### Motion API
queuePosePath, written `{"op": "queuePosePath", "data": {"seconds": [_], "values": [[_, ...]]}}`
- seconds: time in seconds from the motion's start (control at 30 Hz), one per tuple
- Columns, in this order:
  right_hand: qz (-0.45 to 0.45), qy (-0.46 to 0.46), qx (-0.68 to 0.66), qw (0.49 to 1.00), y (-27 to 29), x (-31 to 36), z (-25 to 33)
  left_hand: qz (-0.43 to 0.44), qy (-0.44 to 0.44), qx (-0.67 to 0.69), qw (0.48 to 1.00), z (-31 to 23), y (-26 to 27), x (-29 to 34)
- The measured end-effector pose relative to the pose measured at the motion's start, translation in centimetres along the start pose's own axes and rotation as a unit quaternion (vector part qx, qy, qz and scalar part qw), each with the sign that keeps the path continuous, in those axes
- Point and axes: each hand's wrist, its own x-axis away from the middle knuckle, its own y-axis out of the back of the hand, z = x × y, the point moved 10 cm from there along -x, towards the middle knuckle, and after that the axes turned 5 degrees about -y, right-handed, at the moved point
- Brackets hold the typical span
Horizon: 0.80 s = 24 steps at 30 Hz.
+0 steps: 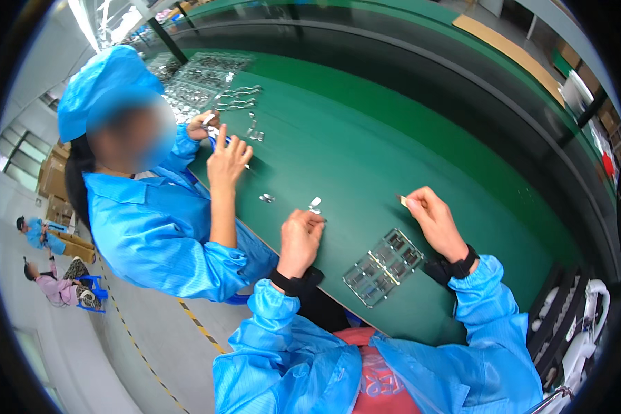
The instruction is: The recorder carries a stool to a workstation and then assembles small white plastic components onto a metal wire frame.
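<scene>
My left hand (pixel 300 241) is over the near part of the green table, its fingers curled together; what they hold, if anything, is hidden. Just beyond its fingertips is a small shiny metal part (pixel 315 203); whether the fingers touch it I cannot tell. Farther right, my right hand (pixel 436 224) pinches a small pale piece with a dark end (pixel 403 201) between thumb and forefinger. Between my forearms lies a rectangular see-through tray (pixel 383 268) with several compartments, close to the table's near edge. Another small shiny part (pixel 266 198) rests to the left of my left hand.
At my left a co-worker in a blue coat (pixel 152 231) handles a small metal part above the table (pixel 366 145). Rows of shiny metal parts (pixel 238 100) and filled trays (pixel 200 72) are at the far left. A dark conveyor-like band (pixel 421 58) runs along the far side.
</scene>
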Motion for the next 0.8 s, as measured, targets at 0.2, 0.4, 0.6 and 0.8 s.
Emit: {"op": "queuePosePath", "data": {"seconds": [0.2, 0.4, 0.6, 0.8], "values": [[0.037, -0.035, 0.094, 0.994, 0.7, 1.3, -0.7, -0.028, -0.032, -0.081, 0.996, -2.2, 0.7, 0.2], [0.047, -0.031, 0.153, 0.987, 1.7, 2.5, -1.1, 0.125, -0.111, -0.079, 0.983, -10.1, -3.5, 3.5], [0.027, 0.04, 0.317, 0.947, 1.3, 3.1, -0.8, 0.161, -0.115, -0.142, 0.97, -10.1, -6.8, 3.9], [0.018, 0.062, 0.369, 0.927, 0.9, 3.7, -0.3, 0.182, -0.107, -0.123, 0.97, -9.0, -7.9, 3.5]]}}
